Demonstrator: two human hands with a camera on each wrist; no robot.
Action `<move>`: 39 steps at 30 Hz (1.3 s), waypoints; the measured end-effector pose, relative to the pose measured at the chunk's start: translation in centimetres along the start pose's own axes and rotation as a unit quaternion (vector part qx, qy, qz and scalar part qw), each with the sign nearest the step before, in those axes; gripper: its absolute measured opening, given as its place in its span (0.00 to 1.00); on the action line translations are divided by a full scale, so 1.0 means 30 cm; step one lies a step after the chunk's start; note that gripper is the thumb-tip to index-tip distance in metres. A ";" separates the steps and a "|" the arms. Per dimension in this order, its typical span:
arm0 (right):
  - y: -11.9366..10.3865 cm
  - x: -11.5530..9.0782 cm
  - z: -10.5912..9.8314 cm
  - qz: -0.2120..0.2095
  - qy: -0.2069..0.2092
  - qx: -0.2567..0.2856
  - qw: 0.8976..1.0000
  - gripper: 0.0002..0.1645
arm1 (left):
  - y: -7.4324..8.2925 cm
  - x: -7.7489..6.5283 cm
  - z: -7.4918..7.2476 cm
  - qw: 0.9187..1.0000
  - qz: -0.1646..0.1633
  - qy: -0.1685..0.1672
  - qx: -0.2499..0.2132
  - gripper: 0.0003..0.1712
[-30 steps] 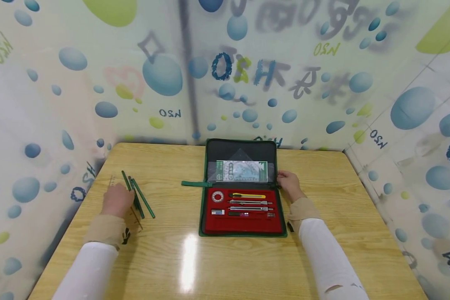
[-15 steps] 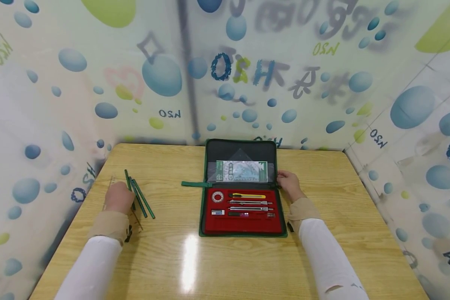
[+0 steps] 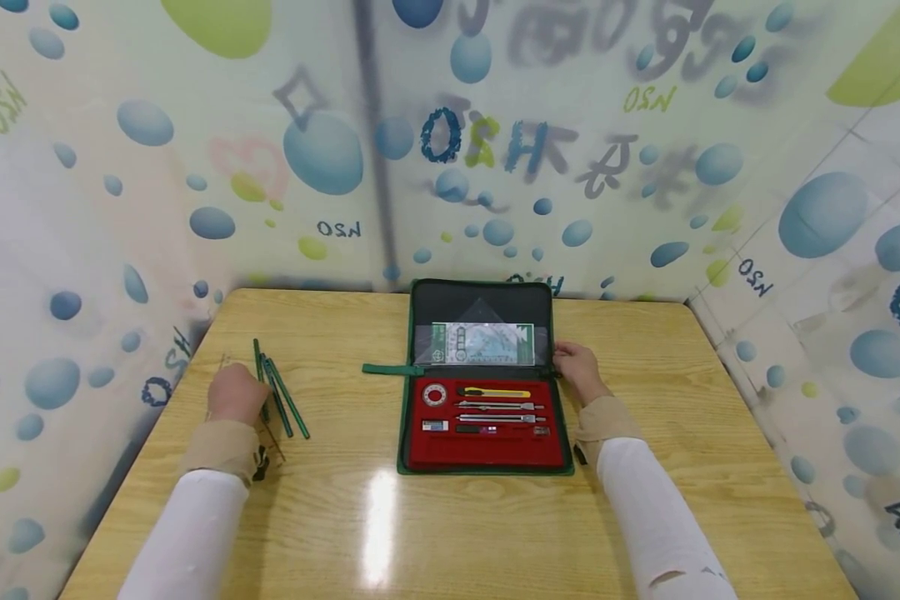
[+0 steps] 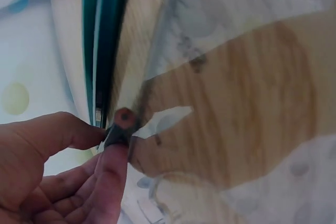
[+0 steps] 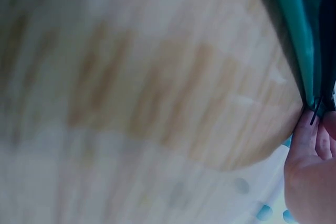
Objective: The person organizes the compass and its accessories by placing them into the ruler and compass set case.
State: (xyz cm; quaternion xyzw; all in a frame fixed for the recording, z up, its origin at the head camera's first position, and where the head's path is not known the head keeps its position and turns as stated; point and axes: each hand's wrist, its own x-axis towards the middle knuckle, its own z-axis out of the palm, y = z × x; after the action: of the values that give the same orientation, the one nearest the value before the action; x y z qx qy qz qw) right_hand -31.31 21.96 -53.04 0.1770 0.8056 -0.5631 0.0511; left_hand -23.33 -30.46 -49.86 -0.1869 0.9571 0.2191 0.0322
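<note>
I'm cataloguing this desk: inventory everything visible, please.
Table: one, wooden, underneath
Walls: three, white with spots, surrounding
Case: one, green and black, centre
Insert: one, red, in case
Packet: one, white, inside lid
Ring: one, white, insert left
Cutter: one, yellow, insert top
Metal tools: two, silver, below cutter
Eraser: one, white, below ring
Small pieces: several, mixed, eraser's row
Pencils: at least three, green, table left
Drawing tool: one, clear, table left
Sleeves: two, white
Left hand: one, pinching pencil
Right hand: one, case edge

In the head view, the left hand (image 3: 236, 393) hides its own fingertips and part of a green pencil (image 3: 257, 354). The right wrist view's edge cuts off the right hand (image 5: 312, 177). Most lettering on the printed card (image 3: 482, 343) is too small to read.
</note>
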 end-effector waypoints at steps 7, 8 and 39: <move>-0.005 0.002 0.004 0.010 0.004 -0.001 1.000 0.25 | 0.005 -0.010 -0.016 1.000 -0.008 0.008 -0.023 0.14; -0.006 0.002 0.004 0.011 0.004 0.000 1.000 0.25 | 0.007 -0.012 -0.018 0.999 -0.011 0.010 -0.030 0.13; 0.001 0.003 -0.003 0.007 -0.008 0.002 1.000 0.24 | 0.279 -0.131 0.054 0.980 0.187 0.001 -0.069 0.15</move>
State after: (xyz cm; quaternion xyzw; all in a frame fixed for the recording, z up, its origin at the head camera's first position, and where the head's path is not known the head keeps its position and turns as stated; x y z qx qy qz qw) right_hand -31.37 22.07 -53.05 0.1785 0.8028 -0.5656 0.0612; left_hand -22.82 -21.41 -47.36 -0.0070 0.9579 0.2862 -0.0230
